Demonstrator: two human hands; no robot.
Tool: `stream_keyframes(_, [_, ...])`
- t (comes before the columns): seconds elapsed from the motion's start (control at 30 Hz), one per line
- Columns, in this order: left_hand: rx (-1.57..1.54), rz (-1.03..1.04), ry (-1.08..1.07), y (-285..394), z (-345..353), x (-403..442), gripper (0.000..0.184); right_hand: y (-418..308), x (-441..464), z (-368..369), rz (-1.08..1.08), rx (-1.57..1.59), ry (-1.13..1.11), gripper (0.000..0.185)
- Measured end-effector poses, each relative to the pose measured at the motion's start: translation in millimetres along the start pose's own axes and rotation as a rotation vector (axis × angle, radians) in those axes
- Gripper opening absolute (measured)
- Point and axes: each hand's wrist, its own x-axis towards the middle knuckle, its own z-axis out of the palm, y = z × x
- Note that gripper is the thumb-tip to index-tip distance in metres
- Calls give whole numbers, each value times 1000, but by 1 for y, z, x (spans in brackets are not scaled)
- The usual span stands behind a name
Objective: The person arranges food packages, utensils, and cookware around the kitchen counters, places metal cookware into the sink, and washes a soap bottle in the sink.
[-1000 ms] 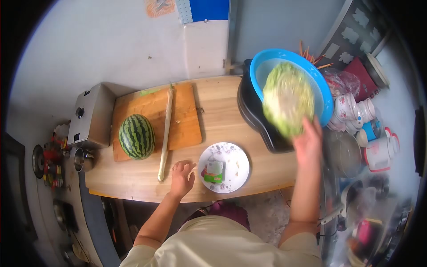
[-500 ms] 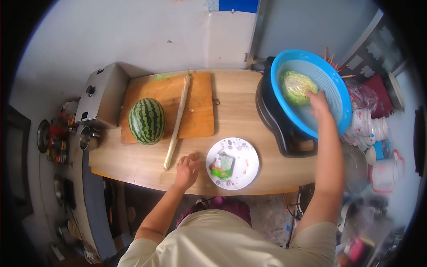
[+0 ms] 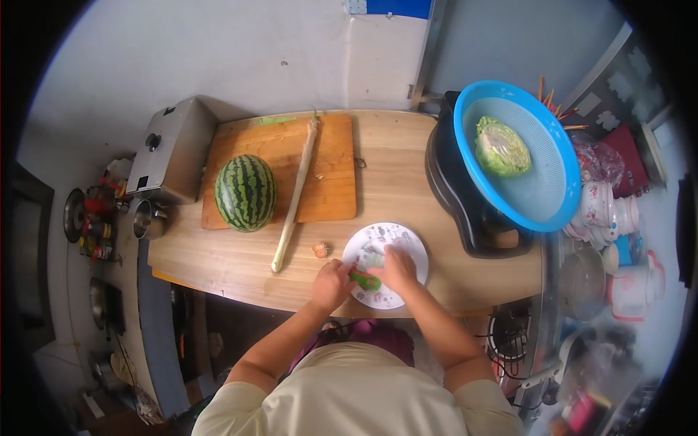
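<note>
Green and pale, partly covered by fingers: packet on the plate, between the two hands. Green end points toward the body; pale part lies farther off. Long axis seems to run away from the person, slightly aslant; fingers hide too much to be exact.

Left hand: fingers bent and drawn together, tips pinching the packet's left edge, hand at the near left rim. Right hand: fingers curled, thumb side at the packet's right; whether it grips or only touches, cannot tell.

Just beyond the left hand, a small brown piece on the table. Farther out and left, leek across the board, thick pale end overhanging toward that hand. Melon left of the leek.

Well beyond the right hand and to its right: cabbage in a tilted blue basket, over a black appliance.
</note>
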Motion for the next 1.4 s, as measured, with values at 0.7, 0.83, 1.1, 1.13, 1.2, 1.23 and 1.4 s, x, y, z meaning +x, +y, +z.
stream_keyframes(0.7, [-354, 46, 12, 4, -4, 0, 13, -8, -42, -6, -317, 540, 240, 23])
stream_keyframes(0.83, [-394, -51, -85, 6, 0, -3, 12, -4, -51, 2, -311, 569, 279, 30])
stream_keyframes(1.1, [-379, 34, 210, 6, 0, 0, 25, 29, -54, 4, -180, 769, 400, 20])
stream_keyframes(1.13, [-342, -8, 245, 3, -2, 0, 29, 35, -57, -3, -57, 853, 441, 19])
stream_keyframes(1.2, [-370, -220, 104, -5, -4, -5, 34, 54, -61, -13, 111, 1007, 503, 20])
stream_keyframes(1.23, [-384, -326, 33, -10, -3, -8, 37, 66, -62, -13, 156, 1077, 528, 20])
stream_keyframes(1.4, [-650, -520, -58, -27, 26, -13, 32, 85, -72, -18, 330, 1212, 553, 25])
